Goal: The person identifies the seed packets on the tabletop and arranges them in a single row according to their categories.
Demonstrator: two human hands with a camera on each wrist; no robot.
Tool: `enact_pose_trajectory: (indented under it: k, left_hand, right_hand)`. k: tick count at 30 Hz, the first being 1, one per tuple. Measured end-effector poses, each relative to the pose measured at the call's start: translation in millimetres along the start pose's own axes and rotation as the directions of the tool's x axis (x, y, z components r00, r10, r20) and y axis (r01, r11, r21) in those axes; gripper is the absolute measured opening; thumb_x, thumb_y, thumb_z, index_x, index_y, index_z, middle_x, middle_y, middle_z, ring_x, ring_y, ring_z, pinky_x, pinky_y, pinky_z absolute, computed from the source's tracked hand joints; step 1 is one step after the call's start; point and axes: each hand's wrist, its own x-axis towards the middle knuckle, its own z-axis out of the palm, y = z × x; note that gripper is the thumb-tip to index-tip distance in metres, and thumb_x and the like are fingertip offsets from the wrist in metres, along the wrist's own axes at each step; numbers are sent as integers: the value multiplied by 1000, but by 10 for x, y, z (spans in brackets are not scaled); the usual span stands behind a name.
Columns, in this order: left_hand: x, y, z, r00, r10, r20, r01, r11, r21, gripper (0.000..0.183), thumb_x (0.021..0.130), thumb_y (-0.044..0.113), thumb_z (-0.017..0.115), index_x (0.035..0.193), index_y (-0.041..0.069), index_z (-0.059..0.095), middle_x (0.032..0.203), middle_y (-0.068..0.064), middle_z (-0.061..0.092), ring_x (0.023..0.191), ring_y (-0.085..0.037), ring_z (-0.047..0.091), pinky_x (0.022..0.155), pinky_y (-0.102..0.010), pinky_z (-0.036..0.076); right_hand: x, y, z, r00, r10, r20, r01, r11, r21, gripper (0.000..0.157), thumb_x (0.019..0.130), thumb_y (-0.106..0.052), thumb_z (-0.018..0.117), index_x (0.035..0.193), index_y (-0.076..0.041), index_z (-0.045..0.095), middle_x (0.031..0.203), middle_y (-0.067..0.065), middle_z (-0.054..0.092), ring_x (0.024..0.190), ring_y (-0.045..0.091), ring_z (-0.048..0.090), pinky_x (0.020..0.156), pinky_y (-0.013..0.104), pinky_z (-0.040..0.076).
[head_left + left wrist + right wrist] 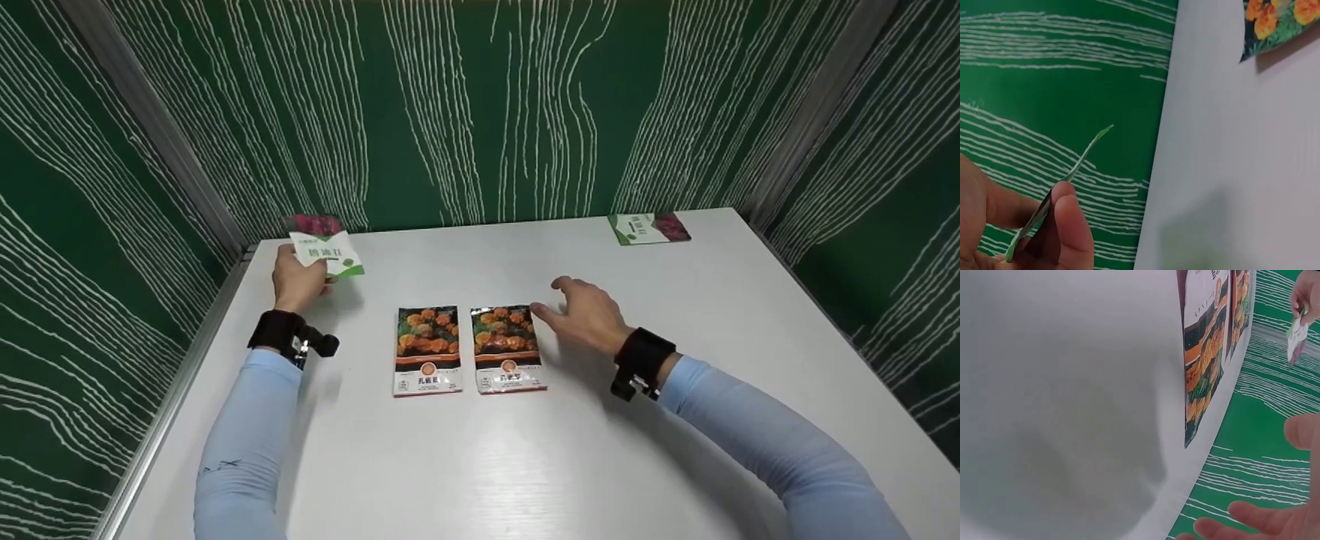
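At the table's far left, my left hand (298, 283) pinches a white and green seed packet (326, 247) with a purple flower picture, raised off the surface. Seen edge-on in the left wrist view, that packet (1075, 169) sits between thumb and fingers. My right hand (590, 315) hovers just right of two orange-flower seed packets, its fingers spread and holding nothing. Those two packets, the left one (427, 351) and the right one (508, 349), lie side by side, upright to me, in the middle of the table. The right wrist view shows the right hand's fingers (1264, 517) apart from them.
Another white and green packet (649, 229) lies sideways at the far right edge of the white table (450, 465). Green panels with white wavy lines (517, 112) rise behind the table and on both sides, joined by metal posts at the corners.
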Motion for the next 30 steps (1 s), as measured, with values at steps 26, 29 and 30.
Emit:
enact_pose_trajectory:
  k: [26,29,30]
  left_hand:
    - [-801,391,854,918,70,390,-14,989,-146,75,103,-5,69,165,6,28,136,-30,68,89,-20,77,77,-30,70]
    - [-911,406,1009,893,85,442,-22,989,-147,76,102,-5,70,165,8,29,134,-29,69,93,-25,79,81,-36,71]
    - [-946,412,1064,884,93,458,-26,988,-151,77,102,-5,70,165,8,29,133,-29,69,94,-26,79,82,-37,71]
  right_hand:
    - [33,-95,-62,999,-46,-25,49,989,136,65,110,-47,70,152,1,62,149,30,69,130,50,71,110,64,57]
    - [25,-91,-62,999,-43,-28,47,987,153,64,110,-46,70,151,2,62,148,31,69,129,50,72,110,64,57]
    - [24,-90,-64,999,-39,-30,44,986,158,63,110,-45,70,151,2,62,147,31,70,129,50,72,110,64,57]
